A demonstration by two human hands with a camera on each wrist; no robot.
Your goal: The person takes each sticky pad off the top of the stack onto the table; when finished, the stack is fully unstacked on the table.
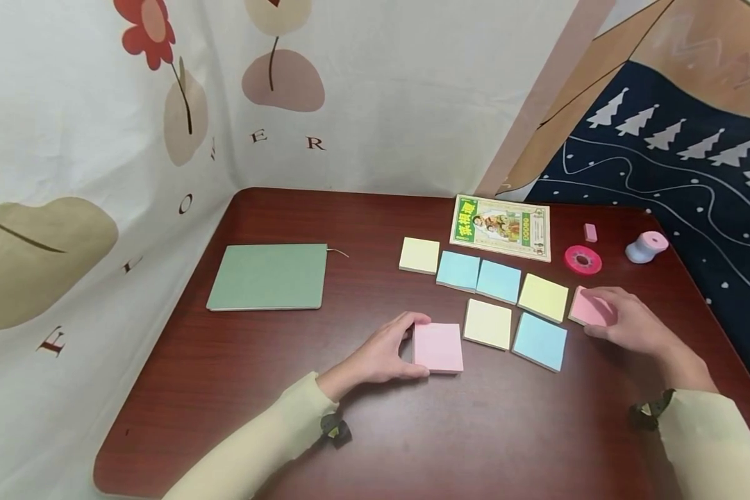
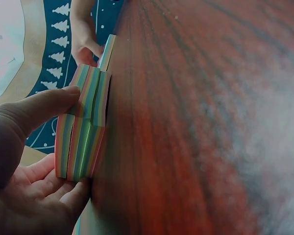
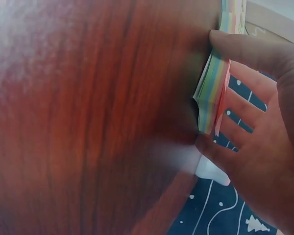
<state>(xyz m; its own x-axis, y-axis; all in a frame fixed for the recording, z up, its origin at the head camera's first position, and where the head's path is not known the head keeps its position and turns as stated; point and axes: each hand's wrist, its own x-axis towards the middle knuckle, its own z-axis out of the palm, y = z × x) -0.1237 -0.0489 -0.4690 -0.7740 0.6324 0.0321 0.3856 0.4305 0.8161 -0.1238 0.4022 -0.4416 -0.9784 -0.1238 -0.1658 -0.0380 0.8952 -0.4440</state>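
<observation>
My left hand (image 1: 381, 351) holds a pink sticky note pad (image 1: 438, 348) between thumb and fingers at the front middle of the table. In the left wrist view the striped, many-coloured paper edges (image 2: 83, 142) of pads show beside the thumb. At the right, my right hand (image 1: 631, 323) grips another pink sticky note pad (image 1: 590, 309), partly hidden by the fingers. Striped edges of that pad (image 3: 211, 100) appear in the right wrist view. Between the hands lie a cream pad (image 1: 487, 323) and a blue pad (image 1: 540, 342), with a yellow pad (image 1: 543, 297) just behind.
Farther back are two blue pads (image 1: 498, 281) and a pale yellow pad (image 1: 419, 255). Behind them lies a printed booklet (image 1: 501, 228). A pink tape roll (image 1: 582, 260), small pink block (image 1: 590, 232) and pink-and-blue spool (image 1: 646, 247) stand right. A green notebook (image 1: 269, 276) lies left.
</observation>
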